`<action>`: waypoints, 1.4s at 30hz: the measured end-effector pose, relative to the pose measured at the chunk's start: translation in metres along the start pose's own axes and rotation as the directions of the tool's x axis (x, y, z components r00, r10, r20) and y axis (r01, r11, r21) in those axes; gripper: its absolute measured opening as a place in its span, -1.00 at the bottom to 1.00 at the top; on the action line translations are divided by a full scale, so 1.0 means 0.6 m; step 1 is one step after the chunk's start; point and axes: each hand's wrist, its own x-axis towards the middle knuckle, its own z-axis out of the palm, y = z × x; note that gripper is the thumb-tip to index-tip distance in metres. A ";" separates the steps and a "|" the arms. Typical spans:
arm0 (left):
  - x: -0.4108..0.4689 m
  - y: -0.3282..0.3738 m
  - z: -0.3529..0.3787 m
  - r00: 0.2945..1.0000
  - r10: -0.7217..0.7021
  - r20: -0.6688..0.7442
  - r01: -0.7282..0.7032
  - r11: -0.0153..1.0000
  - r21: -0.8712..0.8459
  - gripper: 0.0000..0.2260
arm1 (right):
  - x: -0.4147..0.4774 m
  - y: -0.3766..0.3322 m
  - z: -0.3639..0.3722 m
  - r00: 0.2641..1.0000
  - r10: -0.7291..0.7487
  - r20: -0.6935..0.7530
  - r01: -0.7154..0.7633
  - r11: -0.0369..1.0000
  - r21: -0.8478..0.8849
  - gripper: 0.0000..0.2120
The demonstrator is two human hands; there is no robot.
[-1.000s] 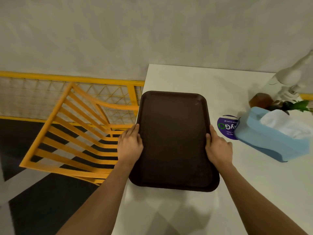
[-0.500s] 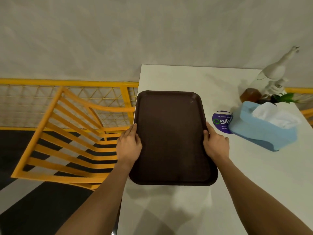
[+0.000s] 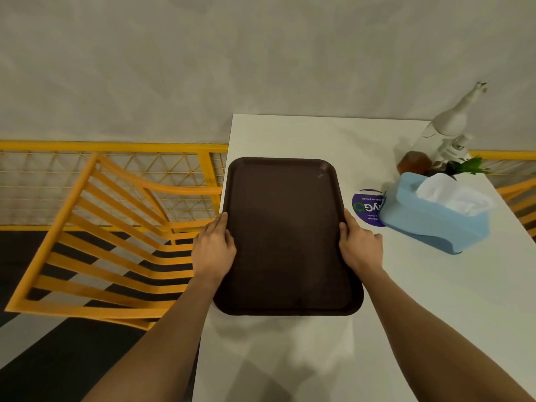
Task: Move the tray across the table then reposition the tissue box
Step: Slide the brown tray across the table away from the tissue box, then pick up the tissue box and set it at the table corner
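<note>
A dark brown tray [image 3: 285,227] lies lengthwise at the left edge of the white table [image 3: 406,300], empty. My left hand [image 3: 214,249] grips its left rim and my right hand [image 3: 359,246] grips its right rim, both about halfway along. The light blue tissue box [image 3: 432,219], with white tissue sticking out of its top, sits to the right of the tray, apart from it and from my right hand.
A round purple sticker [image 3: 366,207] lies between tray and tissue box. A white spray bottle [image 3: 452,126], a brown jar [image 3: 414,163] and a green plant [image 3: 470,166] stand behind the box. An orange slatted chair [image 3: 110,242] stands left of the table, before a yellow railing [image 3: 116,147].
My hands stay on the tray's rims. The tray now shows slightly farther right on the table's left edge, and the view has shifted so the tissue box and bottle appear more fully.
</note>
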 end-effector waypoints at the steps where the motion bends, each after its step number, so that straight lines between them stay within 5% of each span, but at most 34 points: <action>1: 0.000 0.000 0.000 1.000 0.000 0.003 0.000 1.000 0.001 -0.54 | 0.000 0.001 0.001 1.000 -0.001 -0.002 0.001 1.000 -0.002 -0.50; 14: -0.001 0.005 -0.007 1.000 -0.018 0.011 0.018 0.999 0.028 -0.53 | 0.002 -0.007 -0.002 0.999 -0.033 0.001 0.032 0.986 -0.162 -0.48; 19: 0.005 0.007 -0.029 0.999 -0.015 0.033 0.014 1.000 0.027 -0.51 | -0.010 0.002 -0.033 0.996 -0.036 0.078 0.030 0.997 0.070 -0.40; 26: 0.001 0.115 -0.041 0.985 0.169 -0.023 -0.170 0.974 -0.151 -0.53 | -0.061 0.070 -0.098 0.980 -0.049 -0.191 0.113 0.934 0.338 -0.65; 31: -0.018 0.274 0.002 0.960 0.278 0.034 -0.246 0.896 -0.370 -0.40 | -0.061 0.173 -0.165 0.889 -0.050 -0.456 0.247 0.889 0.385 -0.80; 36: -0.038 0.432 0.075 0.931 0.328 0.162 -0.201 0.827 -0.525 -0.14 | -0.012 0.311 -0.206 0.823 0.092 -0.561 0.209 0.869 0.449 -0.60; 42: -0.022 0.552 0.148 0.903 0.307 0.301 -0.088 0.817 -0.570 0.06 | 0.055 0.422 -0.192 0.961 0.201 -0.188 -0.037 0.770 0.636 0.06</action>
